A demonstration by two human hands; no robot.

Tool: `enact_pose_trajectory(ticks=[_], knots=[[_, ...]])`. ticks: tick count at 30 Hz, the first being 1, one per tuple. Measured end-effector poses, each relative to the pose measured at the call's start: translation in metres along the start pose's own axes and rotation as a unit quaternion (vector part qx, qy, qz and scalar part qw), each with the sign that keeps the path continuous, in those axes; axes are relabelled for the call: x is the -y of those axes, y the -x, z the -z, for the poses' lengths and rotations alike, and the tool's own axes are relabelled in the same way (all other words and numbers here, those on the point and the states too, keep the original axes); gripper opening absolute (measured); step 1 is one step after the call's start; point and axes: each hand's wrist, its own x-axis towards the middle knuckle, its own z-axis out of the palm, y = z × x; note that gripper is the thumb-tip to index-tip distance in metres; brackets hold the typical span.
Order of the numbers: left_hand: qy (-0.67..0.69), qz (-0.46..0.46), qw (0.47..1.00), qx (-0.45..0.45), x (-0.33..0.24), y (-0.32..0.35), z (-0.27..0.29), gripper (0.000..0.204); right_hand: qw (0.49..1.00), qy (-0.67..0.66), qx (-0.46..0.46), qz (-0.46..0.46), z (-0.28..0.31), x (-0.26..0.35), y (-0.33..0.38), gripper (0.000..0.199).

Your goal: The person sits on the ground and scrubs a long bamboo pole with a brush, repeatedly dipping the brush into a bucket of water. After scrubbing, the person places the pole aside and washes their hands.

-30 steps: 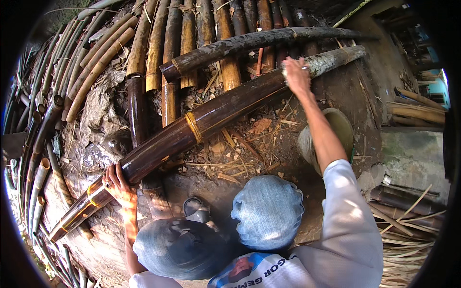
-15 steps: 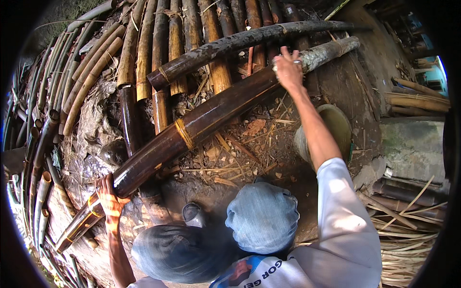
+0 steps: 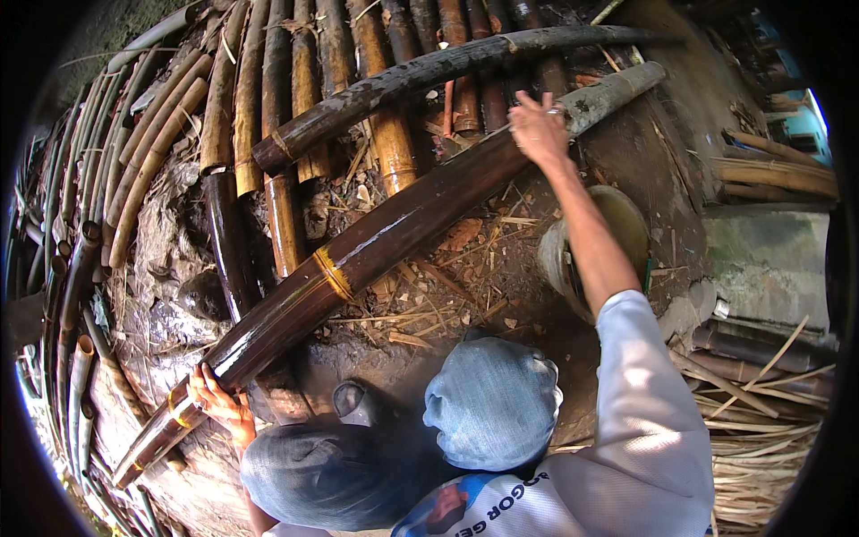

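A thick, dark brown bamboo pole (image 3: 412, 210), wet and shiny, runs diagonally from lower left to upper right. A yellowish ring marks its joint, and its far end is grey-green. Near its lower left end, my left hand (image 3: 221, 400) grips the near side, with the fingers up along the surface. Towards the far end, my right hand (image 3: 540, 130) rests on top with fingers spread and a ring on one finger. Behind it, a thinner dark bamboo pole (image 3: 420, 76) lies across several brown bamboo lengths (image 3: 389, 116).
Green and tan bamboo poles (image 3: 134, 152) are stacked at the left. A round basin (image 3: 617, 224) sits beneath my right forearm. Wood chips and strips litter the ground between my knees and the pole. Split bamboo strips (image 3: 761, 474) lie at the lower right, near a concrete block (image 3: 769, 268).
My left hand has slid from over the pole to its near side. The whitish mottled patch beyond my right hand now looks smoother and grey-green. The whole view has shifted slightly.
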Motion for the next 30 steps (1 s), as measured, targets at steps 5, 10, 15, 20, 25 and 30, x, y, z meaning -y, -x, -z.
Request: enact_pose_trajectory(ticks=[5, 10, 15, 20, 25, 30], knots=[[0.001, -0.031, 0.999, 0.015, 0.010, -0.006, 0.011, 0.085, 0.957, -0.257, 0.056, 0.124, 0.056, 0.212, 0.093, 0.031], [0.063, -0.034, 0.994, 0.084, 0.023, -0.040, 0.031, 0.098, 0.982, -0.183, -0.041, 0.023, 0.018, 0.131, 0.061, 0.034], [0.059, -0.012, 0.990, 0.126, 0.012, -0.054, 0.016, 0.087, 0.989, -0.083, -0.006, -0.124, -0.031, -0.038, -0.023, 0.037], [0.032, 0.010, 0.997, 0.066, 0.031, -0.026, 0.012, 0.092, 0.984, -0.147, -0.091, 0.043, -0.029, 0.040, 0.028, 0.037], [0.014, 0.002, 0.999, 0.046, 0.013, -0.026, 0.006, 0.092, 0.990, -0.118, -0.075, 0.019, -0.045, -0.011, 0.011, 0.029], [0.010, 0.006, 1.000, 0.028, -0.004, -0.025, -0.003, 0.092, 0.985, -0.137, -0.094, -0.044, -0.041, -0.065, -0.023, 0.026]])
